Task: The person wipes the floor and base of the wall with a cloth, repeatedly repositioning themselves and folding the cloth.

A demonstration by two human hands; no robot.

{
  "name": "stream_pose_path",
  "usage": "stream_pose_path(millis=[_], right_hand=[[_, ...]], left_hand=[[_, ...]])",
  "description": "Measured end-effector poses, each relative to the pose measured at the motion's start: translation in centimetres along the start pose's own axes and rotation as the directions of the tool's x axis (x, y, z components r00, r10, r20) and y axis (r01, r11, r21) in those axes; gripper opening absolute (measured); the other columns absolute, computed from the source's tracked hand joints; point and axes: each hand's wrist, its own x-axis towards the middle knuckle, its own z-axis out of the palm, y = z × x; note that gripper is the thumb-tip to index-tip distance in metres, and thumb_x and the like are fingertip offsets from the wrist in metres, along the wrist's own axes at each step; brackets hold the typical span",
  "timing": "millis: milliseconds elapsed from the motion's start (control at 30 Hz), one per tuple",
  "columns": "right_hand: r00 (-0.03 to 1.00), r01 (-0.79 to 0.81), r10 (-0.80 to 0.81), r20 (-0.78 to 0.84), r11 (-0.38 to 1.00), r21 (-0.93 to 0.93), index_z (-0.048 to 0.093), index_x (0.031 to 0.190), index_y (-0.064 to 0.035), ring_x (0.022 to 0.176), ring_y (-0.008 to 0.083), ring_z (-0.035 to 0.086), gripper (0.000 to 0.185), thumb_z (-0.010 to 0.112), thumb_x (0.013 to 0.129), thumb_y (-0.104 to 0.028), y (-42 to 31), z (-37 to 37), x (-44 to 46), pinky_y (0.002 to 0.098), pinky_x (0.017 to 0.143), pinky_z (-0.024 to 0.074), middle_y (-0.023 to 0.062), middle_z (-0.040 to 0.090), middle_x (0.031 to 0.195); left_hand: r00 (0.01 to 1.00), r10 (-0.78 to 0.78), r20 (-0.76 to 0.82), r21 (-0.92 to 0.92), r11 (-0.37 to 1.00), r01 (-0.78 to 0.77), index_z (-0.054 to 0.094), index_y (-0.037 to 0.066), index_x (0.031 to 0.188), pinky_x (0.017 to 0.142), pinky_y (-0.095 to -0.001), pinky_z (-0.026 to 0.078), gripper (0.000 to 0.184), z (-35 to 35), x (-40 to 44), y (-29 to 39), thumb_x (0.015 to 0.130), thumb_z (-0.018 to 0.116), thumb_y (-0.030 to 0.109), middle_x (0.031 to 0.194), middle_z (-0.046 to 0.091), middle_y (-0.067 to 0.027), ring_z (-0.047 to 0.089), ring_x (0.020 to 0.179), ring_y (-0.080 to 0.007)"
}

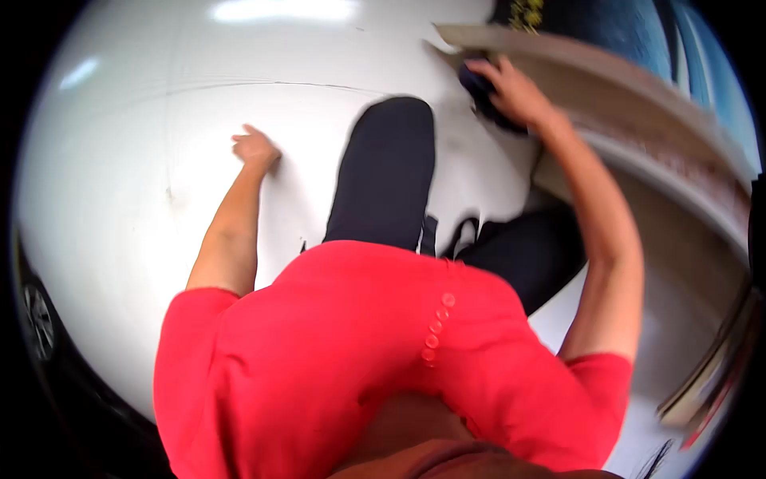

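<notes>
Beside the ledge edge (574,54), right hand (511,92) gripping dark bundle (479,88), left hand (257,149) loosely spread over open floor (120,176)

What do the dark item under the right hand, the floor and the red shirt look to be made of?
Dark item under the right hand: possibly soft, matte cloth, from its dull surface; blur leaves this open.
Floor: hard and glossy, perhaps tile or a coating, since it shows bright light reflections.
Red shirt: matte fabric, knit or woven, judging by its soft folds.
</notes>
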Motion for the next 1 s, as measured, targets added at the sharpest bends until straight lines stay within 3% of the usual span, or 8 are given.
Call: stream_pose_path(millis=[100,167,400,633,733,800,900,1000], right_hand=[[0.993,0.116,-0.116,0.004,0.986,-0.120,0.046,0.142,-0.0279,0.102,0.0417,0.057,0.068,0.062,0.082,0.000,0.6,-3.8,1.7,0.0437,0.093,0.0484,0.0208,0.051,0.116],[0.984,0.172,-0.176,-0.024,0.977,-0.129,0.056,0.131,-0.0132,0.098,0.0390,0.063,0.046,0.062,0.085,-0.011,-2.3,-8.7,3.8,0.0444,0.086,0.0503,0.0228,0.061,0.105],[0.925,0.369,-0.354,0.136,0.924,-0.101,0.049,0.138,-0.0242,0.096,0.0426,0.058,0.060,0.060,0.083,-0.005,-4.3,-12.7,12.8,0.0477,0.086,0.0477,0.0244,0.055,0.103],[0.846,0.529,-0.532,0.041,0.846,0.069,0.045,0.144,-0.0289,0.099,0.0349,0.059,0.068,0.059,0.084,0.001,-3.6,-3.7,21.9,0.0385,0.090,0.0499,0.0165,0.052,0.116],[0.817,0.561,-0.563,0.126,0.826,0.050,0.046,0.142,-0.0287,0.099,0.0356,0.061,0.067,0.059,0.083,0.000,-4.4,-2.5,21.7,0.0395,0.088,0.0525,0.0183,0.052,0.120],[0.804,0.564,-0.569,0.172,0.822,0.082,0.046,0.143,-0.0289,0.099,0.0332,0.060,0.067,0.059,0.084,0.000,-6.3,-3.0,22.0,0.0389,0.088,0.0516,0.0169,0.052,0.118],[0.773,0.588,-0.603,0.197,0.798,0.132,0.045,0.143,-0.0292,0.099,0.0329,0.061,0.066,0.059,0.085,0.000,-7.7,-3.1,23.2,0.0390,0.087,0.0521,0.0174,0.052,0.118],[0.737,0.639,-0.653,0.177,0.758,0.134,0.045,0.143,-0.0294,0.099,0.0351,0.062,0.066,0.059,0.085,-0.001,-8.2,-2.4,24.1,0.0396,0.087,0.0535,0.0195,0.052,0.121]], left_hand=[[1.000,0.008,-0.013,-0.037,0.999,-0.009,0.010,-0.005,0.154,0.100,-0.0423,0.046,0.112,-0.6,-1.1,0.1,0.073,0.074,0.040,0.149,0.029,-0.0397,0.052,0.126,-0.0403],[0.999,-0.004,-0.032,-0.089,0.996,0.001,0.010,-0.005,0.154,0.097,-0.0404,0.048,0.116,-0.8,-1.1,0.6,0.071,0.076,0.042,0.148,0.030,-0.0401,0.055,0.123,-0.0393],[0.995,-0.094,-0.030,-0.136,0.987,0.089,0.009,-0.008,0.153,0.104,-0.0425,0.042,0.115,-1.2,-1.0,1.1,0.070,0.076,0.034,0.146,0.029,-0.0443,0.048,0.129,-0.0469],[0.963,-0.138,-0.232,-0.254,0.964,0.076,0.031,0.002,0.150,0.099,-0.0501,0.044,0.055,4.1,2.5,-1.0,0.101,0.039,0.026,0.145,0.034,-0.0414,0.056,0.117,-0.0473],[0.880,0.044,-0.472,-0.270,0.943,-0.192,0.036,0.007,0.149,0.105,-0.0442,0.042,0.060,4.8,-1.9,-2.9,0.097,0.047,0.034,0.147,0.043,-0.0263,0.050,0.129,-0.0377],[0.799,0.084,-0.596,-0.592,0.626,-0.507,0.040,0.008,0.147,0.106,-0.0432,0.041,0.060,11.1,-4.5,-5.7,0.095,0.050,0.037,0.149,0.044,-0.0176,0.045,0.133,-0.0350],[0.990,-0.112,-0.082,-0.859,0.512,-0.014,0.063,0.006,0.121,0.094,-0.0485,0.047,0.040,17.0,-16.9,-3.4,0.093,0.052,0.032,0.120,0.065,-0.0199,0.059,0.112,-0.0392],[0.932,-0.223,0.286,-0.904,0.260,0.340,0.063,0.006,0.121,0.094,-0.0482,0.047,0.040,21.0,-25.2,-1.4,0.093,0.052,0.032,0.120,0.065,-0.0197,0.059,0.112,-0.0388]])
